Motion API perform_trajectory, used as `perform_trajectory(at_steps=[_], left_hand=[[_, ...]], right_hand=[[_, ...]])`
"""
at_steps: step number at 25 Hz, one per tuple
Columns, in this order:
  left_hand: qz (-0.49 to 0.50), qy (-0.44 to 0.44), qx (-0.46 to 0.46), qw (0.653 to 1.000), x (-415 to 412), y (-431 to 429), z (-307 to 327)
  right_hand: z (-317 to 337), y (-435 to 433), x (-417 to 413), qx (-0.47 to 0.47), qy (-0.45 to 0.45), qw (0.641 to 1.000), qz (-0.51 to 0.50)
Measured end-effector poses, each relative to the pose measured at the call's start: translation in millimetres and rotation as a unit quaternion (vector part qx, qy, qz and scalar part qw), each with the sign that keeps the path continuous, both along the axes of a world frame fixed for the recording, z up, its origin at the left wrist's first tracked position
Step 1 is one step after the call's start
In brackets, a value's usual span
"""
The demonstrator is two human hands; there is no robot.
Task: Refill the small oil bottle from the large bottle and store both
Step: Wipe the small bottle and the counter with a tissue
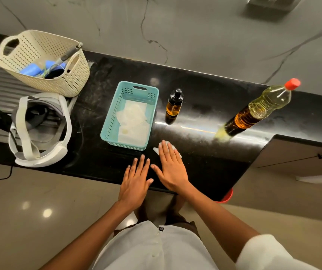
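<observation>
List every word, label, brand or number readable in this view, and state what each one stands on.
No text can be read anywhere in this view.
Small black tag on the shirt: may carry a mark, too small to read.
Small oil bottle: no label shows.
Large oil bottle: no label shows.
</observation>
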State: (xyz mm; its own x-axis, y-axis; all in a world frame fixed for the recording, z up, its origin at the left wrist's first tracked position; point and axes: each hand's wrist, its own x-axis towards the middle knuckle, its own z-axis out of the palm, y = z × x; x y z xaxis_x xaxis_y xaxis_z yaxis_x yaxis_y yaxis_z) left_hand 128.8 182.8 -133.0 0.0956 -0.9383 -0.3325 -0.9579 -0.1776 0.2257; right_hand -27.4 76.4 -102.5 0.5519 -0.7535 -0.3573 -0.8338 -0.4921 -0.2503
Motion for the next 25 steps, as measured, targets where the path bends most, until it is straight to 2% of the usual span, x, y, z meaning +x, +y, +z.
perform_trajectory(at_steps=[3,6,8,11,15,18,21,23,25], left_hand=[[-0.001,-0.001,-0.023,1.000,-4,5,-5],[0.000,-0.013,-0.028,1.000,-6,7,-9],[0.000,-0.016,-0.035,0.999,-6,6,-11],[-0.003,-0.025,-0.058,0.998,-6,8,-15],[0.001,-0.034,-0.074,0.997,-6,11,-19],[0.006,-0.041,-0.078,0.996,-9,12,-21],[0.009,-0.042,-0.073,0.996,-10,12,-19],[0.004,-0.044,-0.073,0.996,-10,11,-18],[0.006,-0.042,-0.073,0.996,-11,11,-17]], right_hand=[[0,-20,-14,-0.001,0.017,1.000,-0.016],[8,-63,10,-0.017,0.003,0.996,-0.083],[11,-73,27,-0.016,-0.012,0.997,-0.079],[1,-39,23,-0.020,-0.032,0.998,-0.042],[-14,35,-40,-0.027,-0.050,0.998,-0.025],[-15,30,-113,-0.036,-0.009,0.990,-0.134],[-5,-20,-158,-0.040,0.020,0.962,-0.269],[-1,-54,-151,-0.041,0.022,0.941,-0.336],[3,-70,-114,-0.035,0.017,0.942,-0.333]])
